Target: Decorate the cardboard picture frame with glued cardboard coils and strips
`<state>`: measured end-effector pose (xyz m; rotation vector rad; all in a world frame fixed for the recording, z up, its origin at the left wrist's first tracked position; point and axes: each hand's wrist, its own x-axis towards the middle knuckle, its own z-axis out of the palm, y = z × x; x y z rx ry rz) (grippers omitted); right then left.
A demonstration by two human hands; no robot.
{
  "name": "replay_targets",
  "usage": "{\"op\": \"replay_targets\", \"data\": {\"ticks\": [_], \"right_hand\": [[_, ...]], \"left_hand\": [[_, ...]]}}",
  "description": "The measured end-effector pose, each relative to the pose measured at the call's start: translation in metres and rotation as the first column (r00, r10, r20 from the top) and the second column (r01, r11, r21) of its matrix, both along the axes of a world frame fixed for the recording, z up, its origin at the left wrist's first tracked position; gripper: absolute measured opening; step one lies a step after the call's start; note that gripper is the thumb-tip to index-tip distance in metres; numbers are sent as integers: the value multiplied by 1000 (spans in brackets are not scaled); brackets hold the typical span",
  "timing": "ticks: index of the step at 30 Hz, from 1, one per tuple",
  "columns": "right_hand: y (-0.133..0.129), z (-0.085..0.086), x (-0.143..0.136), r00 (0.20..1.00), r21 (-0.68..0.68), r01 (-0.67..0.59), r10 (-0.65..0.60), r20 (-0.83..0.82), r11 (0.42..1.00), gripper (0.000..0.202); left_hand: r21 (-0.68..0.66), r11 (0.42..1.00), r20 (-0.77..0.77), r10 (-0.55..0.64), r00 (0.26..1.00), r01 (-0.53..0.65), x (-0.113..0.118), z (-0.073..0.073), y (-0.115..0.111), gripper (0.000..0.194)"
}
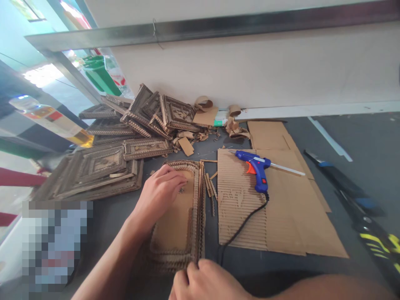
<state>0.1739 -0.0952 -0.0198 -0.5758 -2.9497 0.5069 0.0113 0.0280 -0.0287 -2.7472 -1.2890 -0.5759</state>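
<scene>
A rectangular cardboard frame (pixel 175 233) with corrugated strip borders and a rounded top lies flat in front of me. My left hand (pixel 164 187) rests over its upper left part, fingers bent and pressed together near the plain inner panel. A tiny dark bit shows under these fingertips, too small to name. My right hand (pixel 206 281) is curled at the lower right corner of the frame, its fingertips hidden. To the right, a blue glue gun (pixel 258 166) with an orange trigger and a white glue stick lies on a corrugated cardboard sheet (pixel 240 216).
Brown cardboard frames (pixel 150 112) are piled at the back left, with a larger one (pixel 96 166) nearer. Paper scraps (pixel 236 127) lie by the wall. A utility knife (pixel 331 171) and black-and-yellow scissors (pixel 368 233) sit at the right. A bottle (pixel 56 121) stands left.
</scene>
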Motion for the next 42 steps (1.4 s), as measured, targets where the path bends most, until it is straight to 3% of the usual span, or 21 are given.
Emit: {"op": "replay_targets", "data": {"ticks": [10,20,29,42], "right_hand": [[9,5,1,987,90,161,-159,-32,983,19],[12,3,-1,988,33,157,-158,1,987,25],[16,11,-1,988,-13,146,-145,48,989,24],[18,13,3,988,-7,145,-145,48,989,24]], "left_hand": [[-63,997,71,45,996,-41,-1,-4,-1,20],[-36,998,39,49,998,-48,1,0,-1,22],[-28,999,78,24,997,-22,-3,-5,-1,20],[-19,999,83,32,996,-30,-2,-6,-1,18]]}}
